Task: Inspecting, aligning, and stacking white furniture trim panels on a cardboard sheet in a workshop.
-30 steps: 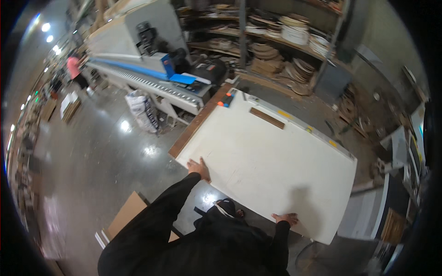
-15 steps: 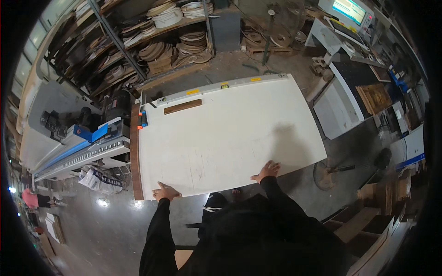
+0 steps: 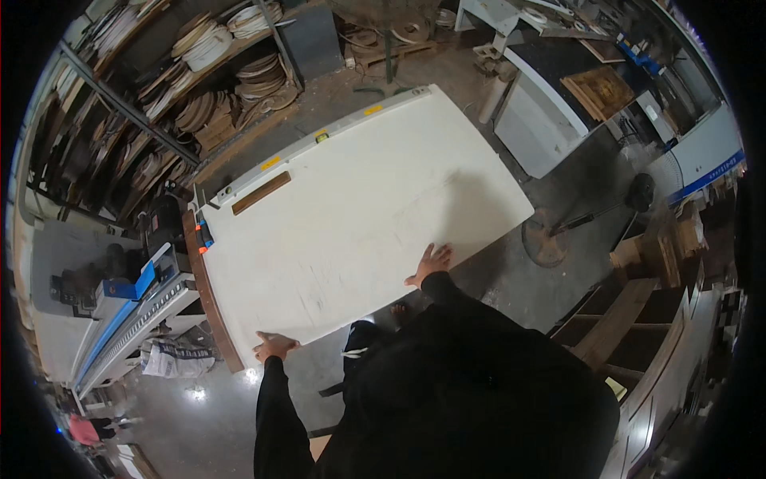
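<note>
A large white board or tabletop (image 3: 335, 231) with dark scuff marks lies flat in front of me. On its near edge, toward the left corner, my left hand (image 3: 275, 346) rests with the fingers apart. My right hand (image 3: 429, 266) lies open further right along that edge, fingers spread on the white surface. Neither hand holds anything. A long silver spirit level (image 3: 295, 153) with yellow labels runs along the far edge. Beside it is a narrow brown wood strip (image 3: 262, 193). At the left end, an orange-and-black tool (image 3: 204, 237) sits by a dark brown edge strip (image 3: 209, 291).
An edge machine (image 3: 132, 307) with a blue rail stands at left, near a white sack (image 3: 177, 359). Shelves (image 3: 199, 136) of coiled banding fill the back left. A grey cabinet (image 3: 538, 128) and fan (image 3: 550, 239) stand right. Another person (image 3: 84, 429) is far left.
My view has turned, so the board appears more tilted and further left. Both hands stay on its near edge, the fingers still apart.
</note>
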A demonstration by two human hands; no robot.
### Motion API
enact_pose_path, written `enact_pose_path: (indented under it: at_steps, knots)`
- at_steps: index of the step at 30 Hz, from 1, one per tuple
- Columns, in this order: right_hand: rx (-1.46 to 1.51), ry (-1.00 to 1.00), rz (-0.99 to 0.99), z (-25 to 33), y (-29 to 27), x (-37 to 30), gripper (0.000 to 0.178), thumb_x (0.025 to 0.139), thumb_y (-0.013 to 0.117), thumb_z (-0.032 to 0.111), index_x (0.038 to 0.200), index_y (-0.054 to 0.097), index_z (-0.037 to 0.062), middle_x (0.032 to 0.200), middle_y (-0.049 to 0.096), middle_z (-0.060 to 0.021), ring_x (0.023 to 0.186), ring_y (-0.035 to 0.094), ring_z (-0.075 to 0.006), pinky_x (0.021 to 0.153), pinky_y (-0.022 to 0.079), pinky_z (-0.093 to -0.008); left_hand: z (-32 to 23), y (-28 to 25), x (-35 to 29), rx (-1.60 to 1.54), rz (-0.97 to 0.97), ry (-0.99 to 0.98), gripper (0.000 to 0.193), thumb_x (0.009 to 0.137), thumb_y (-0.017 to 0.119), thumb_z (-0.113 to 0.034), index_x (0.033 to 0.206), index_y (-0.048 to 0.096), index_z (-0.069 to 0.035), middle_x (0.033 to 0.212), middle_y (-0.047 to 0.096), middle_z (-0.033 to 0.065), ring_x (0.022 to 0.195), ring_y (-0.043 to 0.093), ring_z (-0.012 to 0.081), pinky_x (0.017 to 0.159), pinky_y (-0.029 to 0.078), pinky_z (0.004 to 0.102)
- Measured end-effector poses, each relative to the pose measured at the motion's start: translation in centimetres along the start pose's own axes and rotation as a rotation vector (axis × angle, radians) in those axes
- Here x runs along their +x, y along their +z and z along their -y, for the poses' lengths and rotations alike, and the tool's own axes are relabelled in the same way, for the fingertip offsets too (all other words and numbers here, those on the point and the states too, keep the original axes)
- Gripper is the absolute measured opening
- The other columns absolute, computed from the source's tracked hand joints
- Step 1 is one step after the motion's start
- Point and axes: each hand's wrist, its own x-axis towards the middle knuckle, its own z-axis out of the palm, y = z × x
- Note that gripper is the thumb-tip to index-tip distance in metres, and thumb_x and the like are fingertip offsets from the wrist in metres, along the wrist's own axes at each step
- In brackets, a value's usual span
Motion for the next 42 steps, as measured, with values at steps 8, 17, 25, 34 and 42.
enact_pose_path:
  at_steps: [8, 17, 25, 34, 42]
  knots:
    - [-0.021, -0.029, -0.07, 0.0, 0.3, 2.7, 0.147, 0.065, 0.084, 0.071, 0.161, 0.005, -0.0071, 0.159, 0.014, -0.0465, 0.151, 0.013, -0.0578, 0.124, 0.013, -0.0608, 1.2, 4.3, 6.8, 0.192, -0.158, 0.142, 0.152, 0.061, 0.083, -0.077, 0.165, -0.002, -0.007, 0.142, 0.054, 0.0321, 0.13, 0.055, 0.0468, 0.106, 0.049, 0.0512]
    - [0.081, -0.065, -0.071, -0.6, 0.2, 2.0, 0.144, 0.068, 0.088, 0.061, 0.161, 0.001, -0.0058, 0.158, 0.004, -0.05, 0.151, 0.009, -0.0613, 0.124, 0.016, -0.0614, 0.9, 2.6, 5.6, 0.073, -0.063, 0.065, 0.156, 0.055, 0.089, -0.075, 0.165, -0.005, -0.018, 0.154, 0.024, 0.0465, 0.141, 0.041, 0.0545, 0.11, 0.046, 0.0564]
    - [0.038, -0.078, -0.042, -0.3, -0.5, 0.9, 0.145, 0.068, 0.086, 0.067, 0.161, 0.002, -0.0063, 0.157, 0.003, -0.0502, 0.15, 0.01, -0.0615, 0.124, 0.017, -0.0602, 1.7, 2.2, 4.9, 0.024, -0.065, 0.088, 0.158, 0.054, 0.089, -0.076, 0.166, -0.005, -0.018, 0.155, 0.022, 0.0468, 0.141, 0.041, 0.0533, 0.11, 0.045, 0.0582]
    - [0.001, -0.07, 0.022, -0.1, -0.5, 1.3, 0.145, 0.069, 0.085, 0.069, 0.161, 0.001, -0.0061, 0.155, 0.003, -0.0522, 0.149, 0.011, -0.0624, 0.124, 0.02, -0.0586, 0.8, 2.4, 4.2, -0.019, -0.038, 0.065, 0.143, 0.067, 0.088, -0.061, 0.166, -0.003, -0.014, 0.154, 0.022, 0.0469, 0.14, 0.036, 0.0591, 0.108, 0.045, 0.0622]
    - [0.013, -0.089, -0.107, 0.4, -0.3, 0.8, 0.136, 0.07, 0.086, 0.063, 0.161, 0.011, -0.0059, 0.154, 0.011, -0.053, 0.151, 0.014, -0.0595, 0.124, 0.021, -0.0552, 1.5, 3.4, 7.1, 0.069, -0.025, 0.078, 0.138, 0.074, 0.085, -0.062, 0.166, -0.004, -0.01, 0.153, 0.023, 0.0485, 0.142, 0.035, 0.0585, 0.114, 0.038, 0.0606]
